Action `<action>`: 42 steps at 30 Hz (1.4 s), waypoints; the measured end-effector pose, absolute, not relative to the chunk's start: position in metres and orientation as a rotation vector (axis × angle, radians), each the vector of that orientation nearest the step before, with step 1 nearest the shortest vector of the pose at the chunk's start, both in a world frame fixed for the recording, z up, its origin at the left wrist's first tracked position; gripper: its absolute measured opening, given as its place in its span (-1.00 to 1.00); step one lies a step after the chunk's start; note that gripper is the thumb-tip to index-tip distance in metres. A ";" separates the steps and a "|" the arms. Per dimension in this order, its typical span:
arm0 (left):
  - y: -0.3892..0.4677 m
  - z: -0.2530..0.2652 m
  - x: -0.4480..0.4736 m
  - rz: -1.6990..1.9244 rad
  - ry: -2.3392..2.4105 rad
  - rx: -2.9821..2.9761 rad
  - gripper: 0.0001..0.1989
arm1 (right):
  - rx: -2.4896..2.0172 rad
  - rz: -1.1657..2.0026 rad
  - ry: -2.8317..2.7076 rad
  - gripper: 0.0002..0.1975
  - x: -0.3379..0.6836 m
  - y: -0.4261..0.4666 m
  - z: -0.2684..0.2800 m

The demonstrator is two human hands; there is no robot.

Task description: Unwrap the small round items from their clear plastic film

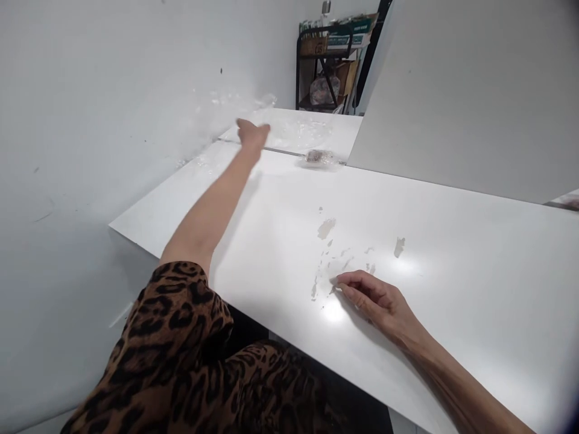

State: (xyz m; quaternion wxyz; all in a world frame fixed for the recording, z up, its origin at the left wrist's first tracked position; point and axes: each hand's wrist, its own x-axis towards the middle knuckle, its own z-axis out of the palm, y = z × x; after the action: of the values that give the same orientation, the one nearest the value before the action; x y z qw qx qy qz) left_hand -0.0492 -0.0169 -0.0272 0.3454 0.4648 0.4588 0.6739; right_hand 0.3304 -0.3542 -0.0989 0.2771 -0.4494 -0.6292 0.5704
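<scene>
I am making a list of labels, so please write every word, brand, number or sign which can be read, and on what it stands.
No text can be read with certainty.
Green box on the rack: pale print, too small and blurred.
Brown box: dark marks, too blurred.
Clear plastic and packet: no readable text.
Table: grey patches, no readable writing.

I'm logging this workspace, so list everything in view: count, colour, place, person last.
Wall: one, white, left
Tabletop: two sections, white, across middle
Patches: several, grey, on tabletop
Plastic: count unclear, clear, far end
Packet: one, clear, brownish contents, beyond patches
Panel: one, grey, upper right
Rack: one, black, background
Boxes: count unclear, brown and green, on rack
Bag: one, clear, lower rack
Clothing: count unclear, leopard-print brown, lower left
Left hand: one, bare, near plastic
Right hand: one, bare, beside patches
</scene>
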 end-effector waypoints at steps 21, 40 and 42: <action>-0.127 -0.076 0.118 1.192 1.329 1.451 -0.87 | -1.098 1.556 -1.362 -0.66 0.328 -0.342 -0.105; -0.315 -0.088 0.159 0.949 1.049 1.363 0.32 | -1.013 1.095 -1.049 -0.66 0.346 -0.311 -0.100; -0.313 -0.092 0.160 0.965 1.130 1.483 0.30 | -0.947 1.045 -1.215 -0.68 0.344 -0.317 -0.098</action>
State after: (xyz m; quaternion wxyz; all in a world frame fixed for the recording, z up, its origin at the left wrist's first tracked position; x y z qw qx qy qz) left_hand 0.1598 -0.3127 -0.0923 0.4979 0.6126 0.4666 0.3988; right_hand 0.3442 -0.3170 -0.0977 0.5975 -0.4079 -0.5234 0.4501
